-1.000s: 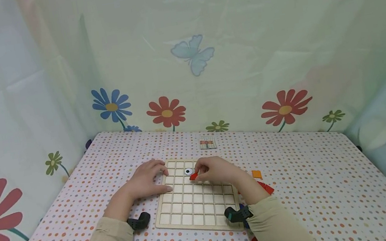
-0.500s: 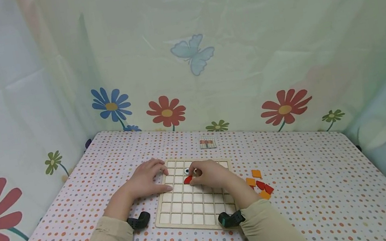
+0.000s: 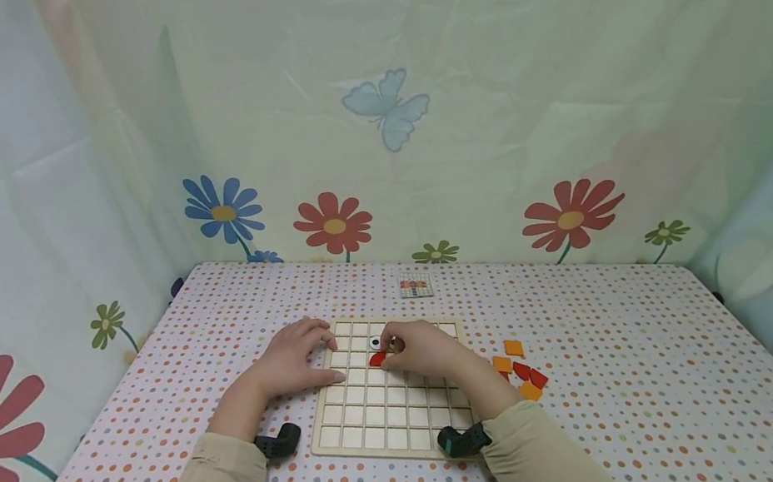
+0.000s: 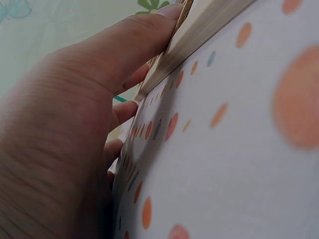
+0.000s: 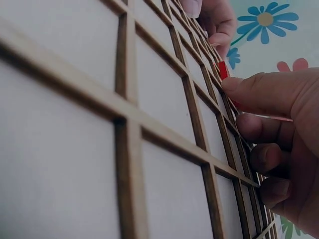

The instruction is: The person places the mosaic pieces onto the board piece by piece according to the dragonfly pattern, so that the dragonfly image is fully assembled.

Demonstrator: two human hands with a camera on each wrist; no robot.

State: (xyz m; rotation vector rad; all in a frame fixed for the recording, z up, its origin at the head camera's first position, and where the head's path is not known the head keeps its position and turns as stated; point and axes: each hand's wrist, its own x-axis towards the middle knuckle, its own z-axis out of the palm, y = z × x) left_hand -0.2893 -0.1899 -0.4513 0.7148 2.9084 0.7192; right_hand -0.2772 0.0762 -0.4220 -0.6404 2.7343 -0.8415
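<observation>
A pale wooden grid board (image 3: 361, 416) lies on the table. My left hand (image 3: 292, 363) rests at its left edge; in the left wrist view the thumb (image 4: 134, 45) lies on the rim and the other fingers are by its side. My right hand (image 3: 424, 349) is over the upper middle of the board. Its thumb and fingertips pinch a small red piece (image 3: 376, 359) with a curved edge, down at a grid cell. The right wrist view shows the thumb against that red piece (image 5: 223, 69). Just above it sits a white eye piece (image 3: 376, 343) with a dark centre, partly covered by the fingers.
Right of the board lie loose orange squares (image 3: 513, 348) and red pieces (image 3: 539, 378), some close to the right forearm. A small patterned card (image 3: 415, 285) lies behind the board. The dotted cloth (image 3: 647, 402) covers the table, with a flowered curtain around it.
My right hand has moved slightly left and lowered the red piece onto the board below the eye piece. The loose pieces on the right came into fuller view. My left hand stayed put.
</observation>
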